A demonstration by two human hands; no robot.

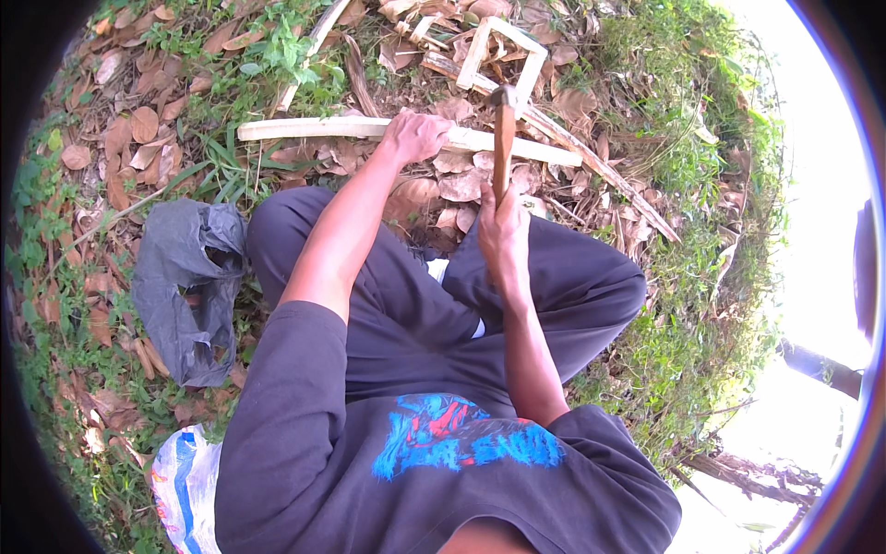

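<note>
I squat on leaf-covered ground. My left hand [415, 136] presses down on a long pale wooden strip [305, 128] that lies across the ground in front of my knees. My right hand [503, 226] grips the wooden handle of a hammer [503, 129], whose dark head is raised above the strip, just right of my left hand. A small frame of pale wooden strips [503, 55] lies beyond the hammer head.
A crumpled dark grey plastic bag [185, 286] lies by my left knee. A white and blue sack [185, 489] sits at the lower left. Loose sticks, dry leaves and grass [683, 157] surround me. Branches lie at the lower right.
</note>
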